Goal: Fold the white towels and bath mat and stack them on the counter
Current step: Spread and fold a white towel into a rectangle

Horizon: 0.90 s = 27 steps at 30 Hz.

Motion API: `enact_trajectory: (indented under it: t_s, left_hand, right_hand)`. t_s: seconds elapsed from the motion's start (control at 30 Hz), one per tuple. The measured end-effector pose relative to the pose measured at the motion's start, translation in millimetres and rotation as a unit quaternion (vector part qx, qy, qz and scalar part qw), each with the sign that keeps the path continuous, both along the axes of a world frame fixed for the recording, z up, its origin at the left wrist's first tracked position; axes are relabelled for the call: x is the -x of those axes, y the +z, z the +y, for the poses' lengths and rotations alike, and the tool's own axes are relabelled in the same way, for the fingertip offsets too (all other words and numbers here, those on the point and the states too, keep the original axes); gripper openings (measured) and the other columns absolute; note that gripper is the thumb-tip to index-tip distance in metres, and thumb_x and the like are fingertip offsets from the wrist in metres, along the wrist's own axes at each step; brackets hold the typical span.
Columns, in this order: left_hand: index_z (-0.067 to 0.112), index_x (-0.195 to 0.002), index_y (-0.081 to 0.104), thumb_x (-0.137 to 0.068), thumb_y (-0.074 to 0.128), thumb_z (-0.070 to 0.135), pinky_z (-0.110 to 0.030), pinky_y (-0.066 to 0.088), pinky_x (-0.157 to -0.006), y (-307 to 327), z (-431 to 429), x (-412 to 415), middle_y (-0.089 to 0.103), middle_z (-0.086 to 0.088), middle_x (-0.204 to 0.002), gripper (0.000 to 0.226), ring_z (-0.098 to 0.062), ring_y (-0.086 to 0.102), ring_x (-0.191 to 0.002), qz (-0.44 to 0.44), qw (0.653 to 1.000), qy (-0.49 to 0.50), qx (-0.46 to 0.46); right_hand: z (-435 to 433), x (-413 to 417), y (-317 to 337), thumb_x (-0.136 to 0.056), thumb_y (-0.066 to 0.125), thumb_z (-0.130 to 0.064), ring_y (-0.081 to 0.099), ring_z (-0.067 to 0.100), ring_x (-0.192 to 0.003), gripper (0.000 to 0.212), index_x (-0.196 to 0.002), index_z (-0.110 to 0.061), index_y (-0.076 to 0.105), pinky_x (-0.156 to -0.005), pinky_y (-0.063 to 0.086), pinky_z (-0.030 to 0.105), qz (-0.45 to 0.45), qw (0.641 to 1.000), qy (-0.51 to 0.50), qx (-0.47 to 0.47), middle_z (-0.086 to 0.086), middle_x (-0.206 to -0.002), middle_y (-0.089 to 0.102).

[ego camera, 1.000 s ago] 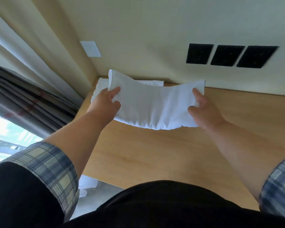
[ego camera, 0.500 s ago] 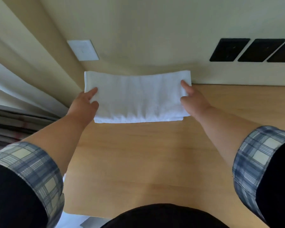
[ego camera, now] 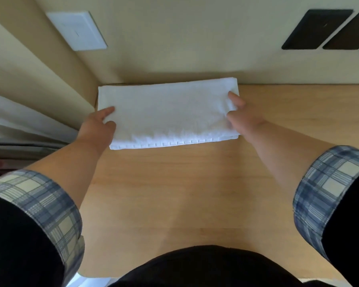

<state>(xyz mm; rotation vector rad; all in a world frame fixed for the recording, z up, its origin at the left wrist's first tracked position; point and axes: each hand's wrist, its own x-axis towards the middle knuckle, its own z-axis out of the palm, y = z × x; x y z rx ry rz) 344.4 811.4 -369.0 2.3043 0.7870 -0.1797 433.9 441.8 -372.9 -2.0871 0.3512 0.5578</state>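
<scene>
Since a second ago the white towel point(ego camera: 168, 112) has gone from sagging in the air between the hands to lying flat at the back left corner of the wooden counter point(ego camera: 195, 193). Its far edge is against the wall point(ego camera: 184, 48), and its left end is just beside the pale curtain point(ego camera: 19, 100). It is folded into a long rectangle and sits squarely over the lower towel point(ego camera: 164, 144) that lay there before, of which only a strip with a woven border band shows along the near edge. The left hand point(ego camera: 97, 125) holds the left end, with the thumb laid on top and the other fingers curled at the edge; whether they take in the top towel alone or both layers cannot be told. The right hand point(ego camera: 244, 116) pinches the right end — thumb on top near the far corner, fingers curled against the side, the cloth slightly puckered there. Both forearms are bare, with blue-and-cream plaid cuffs point(ego camera: 39, 204) rolled back over dark sleeves. On the wall above the corner hangs a white wall plate point(ego camera: 77, 31) bearing a tiny dark mark, too small to read. To the right are dark panels point(ego camera: 317, 29), partly cut off by the frame — one shows a faint pale speck, also too small to make out.
</scene>
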Motion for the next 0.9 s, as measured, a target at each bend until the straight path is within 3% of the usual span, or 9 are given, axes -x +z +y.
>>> enact_trajectory:
  t_s: [0.17, 0.27, 0.37, 0.47, 0.57, 0.63, 0.7, 0.77, 0.9]
  left_hand:
    - [0.040, -0.131, 0.043, -0.090, 0.044, 0.021, -0.037, 0.049, -0.073, -16.9, -8.6, 5.1, 0.049, -0.008, -0.131, 0.045, -0.029, 0.058, -0.089, 0.024, 0.999, 0.036, -0.027]
    - [0.042, -0.131, 0.041, -0.090, 0.041, 0.017, -0.034, 0.045, -0.060, -21.8, -18.7, -0.1, 0.043, -0.006, -0.134, 0.047, -0.024, 0.055, -0.083, 0.021, 0.997, 0.059, -0.050]
    - [0.043, -0.132, 0.040, -0.091, 0.040, 0.012, -0.028, 0.038, -0.053, -25.0, -14.1, -10.4, 0.042, -0.003, -0.132, 0.051, -0.019, 0.052, -0.078, 0.008, 0.998, 0.049, -0.043]
    - [0.043, -0.132, 0.041, -0.091, 0.039, 0.009, -0.031, 0.042, -0.058, -25.8, -5.7, -21.2, 0.041, -0.003, -0.130, 0.053, -0.023, 0.054, -0.081, 0.010, 0.999, 0.025, -0.039]
    - [0.040, -0.134, 0.042, -0.091, 0.039, 0.010, -0.036, 0.044, -0.066, -25.7, -2.3, -28.1, 0.042, -0.007, -0.132, 0.052, -0.023, 0.053, -0.082, 0.010, 0.999, 0.008, -0.050]
    - [0.039, -0.139, 0.037, -0.095, 0.041, 0.016, -0.047, 0.045, -0.088, -24.0, -6.0, -26.2, 0.040, -0.013, -0.139, 0.050, -0.034, 0.051, -0.108, 0.033, 0.988, -0.001, -0.150]
    - [0.036, -0.146, 0.028, -0.100, 0.040, 0.028, -0.052, 0.030, -0.109, -21.0, -18.3, -14.1, 0.031, -0.013, -0.151, 0.048, -0.037, 0.034, -0.134, 0.001, 0.962, -0.048, -0.271]
    - [0.036, -0.150, 0.021, -0.102, 0.033, 0.038, -0.050, 0.018, -0.118, -15.9, -35.2, -0.6, 0.017, -0.007, -0.160, 0.050, -0.031, 0.016, -0.146, -0.030, 0.946, -0.177, -0.271]
    - [0.038, -0.155, 0.013, -0.101, 0.027, 0.054, -0.050, 0.015, -0.120, -12.8, -47.8, 13.5, 0.006, -0.005, -0.164, 0.058, -0.028, 0.006, -0.150, 0.082, 0.918, -0.294, -0.253]
  right_hand:
    - [3.1, 9.0, -10.1, -0.078, 0.047, -0.014, 0.063, -0.002, -0.067, 0.079, -0.146, -0.052, 0.034, -0.046, 0.044, 0.013, -0.001, 0.999, -0.040, -0.016, -0.016, -0.143, 0.049]
    - [4.0, 12.7, -16.8, -0.080, 0.044, -0.013, 0.062, 0.002, -0.068, 0.077, -0.146, -0.052, 0.035, -0.042, 0.042, 0.012, -0.008, 0.998, -0.061, -0.002, -0.013, -0.142, 0.047]
    - [5.6, 15.8, -24.5, -0.082, 0.042, -0.014, 0.061, 0.004, -0.082, 0.075, -0.149, -0.048, 0.033, -0.055, 0.046, 0.018, -0.023, 0.997, -0.066, 0.024, -0.011, -0.145, 0.042]
    - [7.8, 20.5, -30.6, -0.087, 0.040, -0.014, 0.059, 0.020, -0.111, 0.072, -0.153, -0.040, 0.029, -0.085, 0.053, 0.034, -0.055, 0.996, -0.048, 0.060, -0.001, -0.151, 0.037]
    - [12.4, 25.6, -29.1, -0.093, 0.037, -0.019, 0.045, 0.027, -0.129, 0.067, -0.155, -0.039, 0.022, -0.105, 0.043, 0.039, -0.057, 0.989, -0.019, 0.139, 0.000, -0.155, 0.032]
    - [17.9, 31.8, -24.3, -0.098, 0.034, -0.024, 0.027, 0.028, -0.143, 0.062, -0.156, -0.038, 0.018, -0.116, 0.026, 0.042, -0.070, 0.963, 0.020, 0.261, -0.002, -0.161, 0.023]
    - [20.6, 40.0, -19.5, -0.102, 0.032, -0.029, 0.007, 0.023, -0.151, 0.058, -0.157, -0.034, 0.016, -0.123, 0.007, 0.043, -0.138, 0.938, 0.071, 0.311, -0.002, -0.166, 0.010]
    - [22.6, 48.6, -16.2, -0.103, 0.030, -0.037, -0.004, 0.018, -0.153, 0.057, -0.158, -0.031, 0.014, -0.123, -0.001, 0.041, -0.191, 0.920, 0.172, 0.295, -0.003, -0.167, 0.001]
    - [17.2, 64.5, -17.4, -0.100, 0.029, -0.059, -0.017, 0.016, -0.151, 0.072, -0.158, -0.030, -0.004, -0.123, -0.003, 0.040, -0.123, 0.887, 0.326, 0.303, -0.003, -0.165, -0.016]
